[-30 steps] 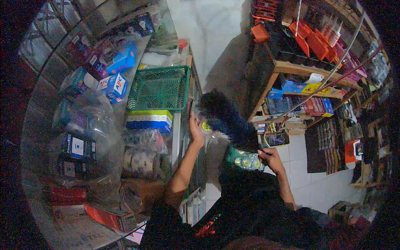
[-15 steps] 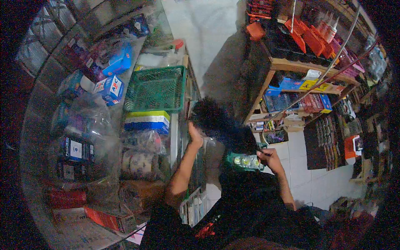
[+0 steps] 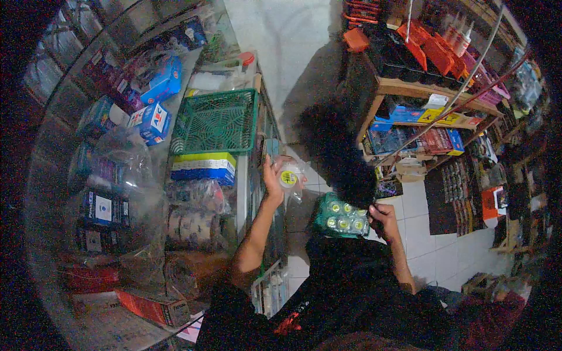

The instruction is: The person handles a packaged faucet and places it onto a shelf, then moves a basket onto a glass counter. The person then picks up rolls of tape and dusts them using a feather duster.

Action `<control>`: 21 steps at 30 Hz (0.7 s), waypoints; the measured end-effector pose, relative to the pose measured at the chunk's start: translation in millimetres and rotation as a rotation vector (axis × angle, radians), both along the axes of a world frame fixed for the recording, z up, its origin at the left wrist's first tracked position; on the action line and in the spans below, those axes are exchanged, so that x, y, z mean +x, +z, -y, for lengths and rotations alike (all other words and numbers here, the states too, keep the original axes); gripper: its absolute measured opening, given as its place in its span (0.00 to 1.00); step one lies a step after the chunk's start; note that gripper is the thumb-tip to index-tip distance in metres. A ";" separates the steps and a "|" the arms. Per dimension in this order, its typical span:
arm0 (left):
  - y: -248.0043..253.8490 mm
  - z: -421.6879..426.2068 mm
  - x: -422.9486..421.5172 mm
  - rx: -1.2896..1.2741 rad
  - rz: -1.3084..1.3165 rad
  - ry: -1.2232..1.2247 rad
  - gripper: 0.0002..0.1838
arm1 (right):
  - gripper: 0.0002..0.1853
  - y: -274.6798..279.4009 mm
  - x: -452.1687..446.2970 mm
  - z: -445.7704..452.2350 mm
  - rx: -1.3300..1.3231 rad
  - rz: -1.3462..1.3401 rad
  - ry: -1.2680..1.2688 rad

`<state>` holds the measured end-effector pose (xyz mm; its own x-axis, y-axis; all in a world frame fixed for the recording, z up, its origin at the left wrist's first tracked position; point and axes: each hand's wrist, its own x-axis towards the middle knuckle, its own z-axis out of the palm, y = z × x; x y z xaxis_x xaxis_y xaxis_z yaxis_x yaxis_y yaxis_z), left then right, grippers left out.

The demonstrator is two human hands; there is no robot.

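My left hand is closed around a clear-wrapped round pack with a yellow label, held in the air beside the counter. Below and right of it, a green basket in front of my body contains several similar round packs with yellow-green labels. My right hand grips the thin handle of a black feather duster at the basket's right edge. The duster's dark, fluffy head stretches up and left, between the pack and the shelves. Its outline is blurred against the shadow.
On the left counter lie a green tray, a blue-and-yellow box, an ABC box and plastic-wrapped rolls. At right stands a wooden shelf with orange bins. White floor tiles lie between.
The duster's head has swung up and right, uncovering the round pack at my left hand and more of the green basket. My right hand has shifted only slightly.
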<state>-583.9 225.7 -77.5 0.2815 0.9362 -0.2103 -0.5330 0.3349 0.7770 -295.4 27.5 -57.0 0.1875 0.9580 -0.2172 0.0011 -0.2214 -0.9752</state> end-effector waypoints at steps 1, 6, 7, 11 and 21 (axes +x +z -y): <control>-6.7 1.0 3.7 -0.006 0.025 0.105 0.35 | 0.19 -5.4 0.3 0.4 0.016 0.044 0.053; -26.7 2.8 5.9 0.037 -0.145 0.261 0.38 | 0.18 -16.4 -2.1 -2.9 -0.019 0.110 0.070; -28.0 -0.8 9.7 0.043 -0.223 0.373 0.38 | 0.18 -18.6 -1.0 -2.4 -0.033 0.110 0.046; 2.0 4.7 1.2 0.056 -0.055 0.037 0.38 | 0.18 -11.4 -6.5 -7.6 -0.056 0.081 -0.126; -14.5 -6.8 2.1 -0.074 0.118 0.021 0.35 | 0.17 -37.6 -3.0 -8.5 -0.045 0.280 0.094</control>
